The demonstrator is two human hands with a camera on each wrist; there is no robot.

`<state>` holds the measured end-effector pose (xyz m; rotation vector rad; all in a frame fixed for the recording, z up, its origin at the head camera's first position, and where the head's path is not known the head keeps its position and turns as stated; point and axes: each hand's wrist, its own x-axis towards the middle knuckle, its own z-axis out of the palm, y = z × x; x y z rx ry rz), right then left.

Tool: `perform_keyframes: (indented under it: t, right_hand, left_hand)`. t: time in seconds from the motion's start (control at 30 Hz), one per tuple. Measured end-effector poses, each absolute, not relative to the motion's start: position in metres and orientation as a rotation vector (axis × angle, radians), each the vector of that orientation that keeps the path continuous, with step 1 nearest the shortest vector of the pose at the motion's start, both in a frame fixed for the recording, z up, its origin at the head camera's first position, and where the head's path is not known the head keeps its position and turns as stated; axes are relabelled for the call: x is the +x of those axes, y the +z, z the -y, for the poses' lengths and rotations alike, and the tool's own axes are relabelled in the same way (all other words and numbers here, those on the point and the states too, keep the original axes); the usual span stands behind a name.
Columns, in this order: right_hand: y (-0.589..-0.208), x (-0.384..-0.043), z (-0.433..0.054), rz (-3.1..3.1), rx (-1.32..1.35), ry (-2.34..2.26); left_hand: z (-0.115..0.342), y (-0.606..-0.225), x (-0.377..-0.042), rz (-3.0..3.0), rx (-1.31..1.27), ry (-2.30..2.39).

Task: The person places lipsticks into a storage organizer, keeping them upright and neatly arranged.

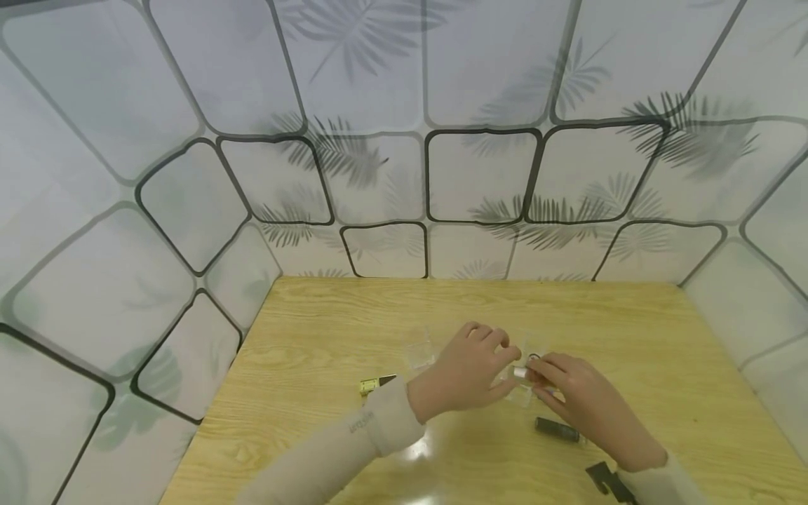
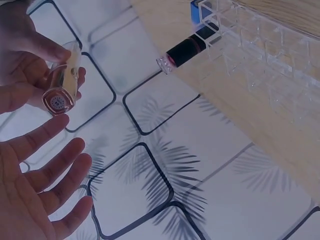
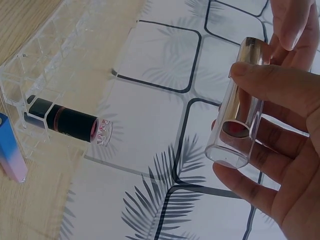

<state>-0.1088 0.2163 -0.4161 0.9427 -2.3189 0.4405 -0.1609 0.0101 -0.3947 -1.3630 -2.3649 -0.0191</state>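
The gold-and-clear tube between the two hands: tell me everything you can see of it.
The tube looks like a lipstick case, with a shiny gold part and a clear, plastic-looking section, through which a dark, rimmed inner end shows. The gold end has a rounded-square outline and a round label whose print is too small to read. It is held tilted between the thumb and fingers of the right hand. The left hand is close to the gold end; contact there cannot be told.
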Motion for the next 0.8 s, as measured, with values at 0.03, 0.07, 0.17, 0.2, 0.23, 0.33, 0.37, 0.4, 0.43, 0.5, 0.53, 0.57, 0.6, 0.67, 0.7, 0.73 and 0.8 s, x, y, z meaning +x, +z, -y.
perform_keyframes:
  t: [0.03, 0.07, 0.17, 0.2, 0.23, 0.33, 0.37, 0.4, 0.43, 0.5, 0.53, 0.57, 0.6, 0.67, 0.7, 0.73, 0.8]
  right_hand:
    - [-0.416, -0.109, -0.216, 2.317, 0.944, 0.44]
    - [-0.415, -0.109, -0.216, 2.316, 0.942, 0.438]
    - [-0.414, -0.109, -0.215, 2.316, 0.947, 0.434]
    - [-0.414, -0.109, -0.214, 2.316, 0.947, 0.435]
    - [-0.414, -0.109, -0.214, 2.317, 0.949, 0.434]
    - [-0.414, -0.109, -0.213, 2.32, 0.954, 0.432]
    - [-0.414, -0.109, -0.213, 2.32, 0.955, 0.433]
    - [-0.414, -0.109, -0.213, 2.321, 0.956, 0.438]
    - [-0.414, -0.109, -0.213, 2.321, 0.958, 0.44]
    - [-0.414, -0.109, -0.213, 2.321, 0.962, 0.446]
    - [-0.414, -0.109, -0.213, 2.325, 0.961, 0.451]
    - [-0.413, -0.109, -0.213, 2.329, 0.961, 0.455]
    - [-0.413, -0.109, -0.213, 2.334, 0.961, 0.46]
    - [-0.413, -0.109, -0.213, 2.347, 0.96, 0.468]
    - [-0.412, -0.108, -0.213, 2.355, 0.957, 0.473]
    - [-0.412, -0.108, -0.213, 2.36, 0.954, 0.473]
    - [-0.412, -0.108, -0.214, 2.362, 0.946, 0.459]
  left_hand:
    - [-0.011, -0.396, -0.16, 2.367, -1.371, -0.011]
    - [-0.013, -0.397, -0.16, 2.369, -1.375, 0.002]
    - [-0.016, -0.399, -0.158, 2.384, -1.381, 0.033]
    - [-0.017, -0.4, -0.158, 2.388, -1.383, 0.039]
    - [-0.018, -0.401, -0.158, 2.394, -1.384, 0.041]
    - [-0.02, -0.402, -0.156, 2.384, -1.381, 0.055]
    - [-0.021, -0.402, -0.156, 2.377, -1.379, 0.062]
    - [-0.021, -0.402, -0.155, 2.37, -1.374, 0.069]
    - [-0.022, -0.401, -0.155, 2.363, -1.37, 0.077]
    - [-0.022, -0.4, -0.154, 2.352, -1.36, 0.087]
    - [-0.022, -0.4, -0.153, 2.347, -1.355, 0.086]
    - [-0.022, -0.4, -0.153, 2.341, -1.352, 0.083]
    - [-0.022, -0.399, -0.153, 2.338, -1.349, 0.075]
    - [-0.022, -0.4, -0.153, 2.333, -1.345, 0.057]
    - [-0.021, -0.4, -0.153, 2.331, -1.343, 0.044]
    - [-0.021, -0.401, -0.153, 2.327, -1.339, 0.033]
    - [-0.02, -0.401, -0.153, 2.326, -1.335, 0.014]
